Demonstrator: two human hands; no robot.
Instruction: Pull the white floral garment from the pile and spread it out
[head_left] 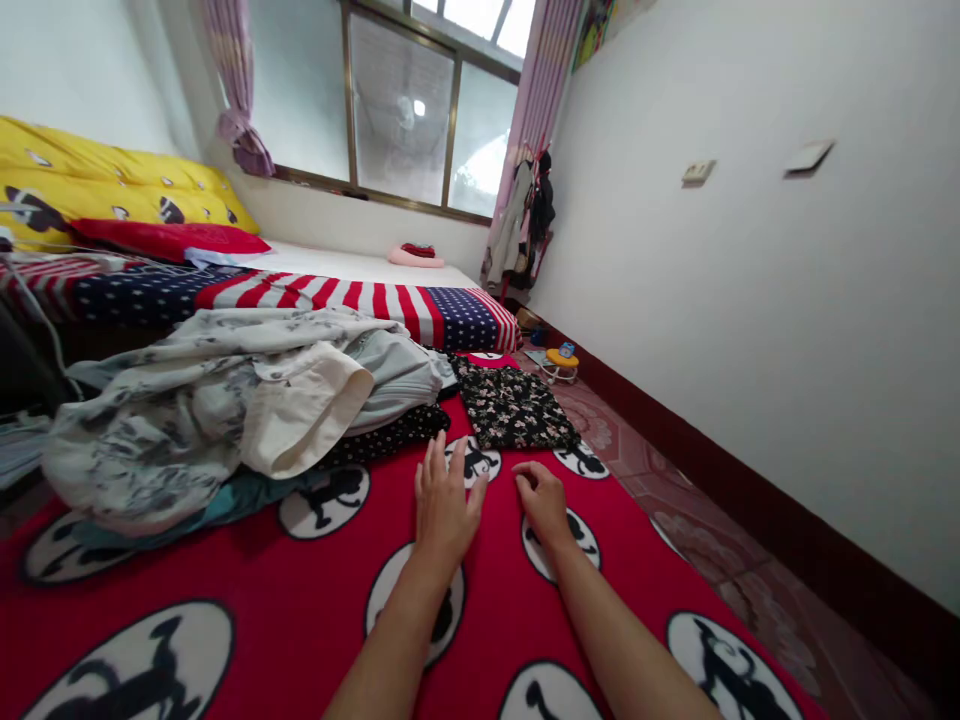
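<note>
My left hand (448, 492) is over the red blanket (300, 620), its fingers spread and nothing in them. To its right, my right hand (541, 500) is loosely closed, fingers curled inward, with no object visible in it. Just beyond both hands lies a folded black floral garment (517, 405), flat and apart from them. On the left a loose heap of clothes includes a pale patterned garment (172, 420), a cream garment (307, 410) and a light grey one (397, 375). A black dotted garment (386, 435) shows beneath the heap, near my left fingertips.
A bed with a stars-and-stripes cover (322, 300) stands behind the heap. A small yellow-topped stool (561, 358) is on the tiled floor by the white wall (750, 300). Clothes hang on a rack (521, 220) in the far corner.
</note>
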